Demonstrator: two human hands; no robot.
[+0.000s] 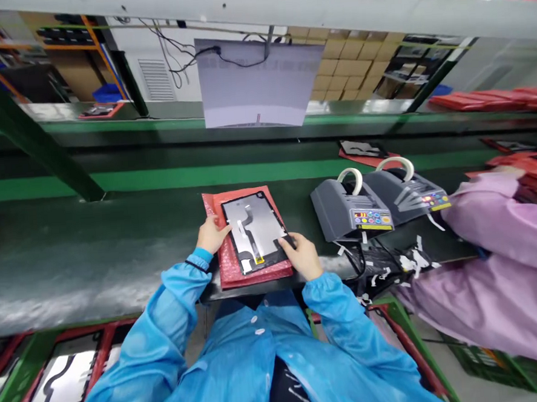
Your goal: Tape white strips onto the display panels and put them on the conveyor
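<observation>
Silver, black-edged screen panel (270, 225) with white patches (246, 265) and a yellow mark (259, 260), lying on a red bubble bag (228, 273). Right hand (305, 257) pinches its edge; left hand (210, 235) touches opposite, grip unclear.

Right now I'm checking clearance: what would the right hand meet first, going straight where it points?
The right hand would probably first meet the black-edged panel it touches, though depth is hard to judge.
</observation>
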